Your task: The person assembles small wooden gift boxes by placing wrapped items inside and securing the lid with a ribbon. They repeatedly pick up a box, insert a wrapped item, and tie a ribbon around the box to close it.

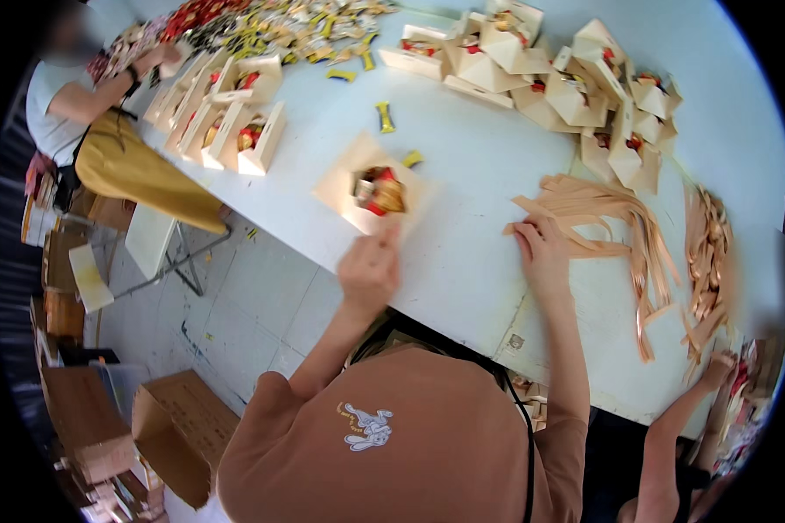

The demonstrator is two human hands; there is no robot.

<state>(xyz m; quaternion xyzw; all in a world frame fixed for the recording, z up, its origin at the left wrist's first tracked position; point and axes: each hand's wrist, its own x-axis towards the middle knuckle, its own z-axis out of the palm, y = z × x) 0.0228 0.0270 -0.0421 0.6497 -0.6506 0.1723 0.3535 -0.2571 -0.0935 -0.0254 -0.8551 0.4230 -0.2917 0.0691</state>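
The person's left hand (369,266), blurred, has its fingers closed on the near edge of an open, cream-coloured card box with flared sides (334,185). Inside the box sit red and gold wrapped pieces (382,192). The box is over the white tabletop (462,253), left of the right hand (539,246), whose thumb and fingers pinch the left end of a flat, peach-coloured ribbon strip (522,207). That strip belongs to a loose pile of matching ribbons (597,205) spread to the right; a second, crinkled ribbon bundle (706,253) lies farther right. Small yellow packets (385,117) lie just beyond the box. Filled cream boxes stand in rows at far left (264,144), and more filled boxes are heaped at far right (532,100).
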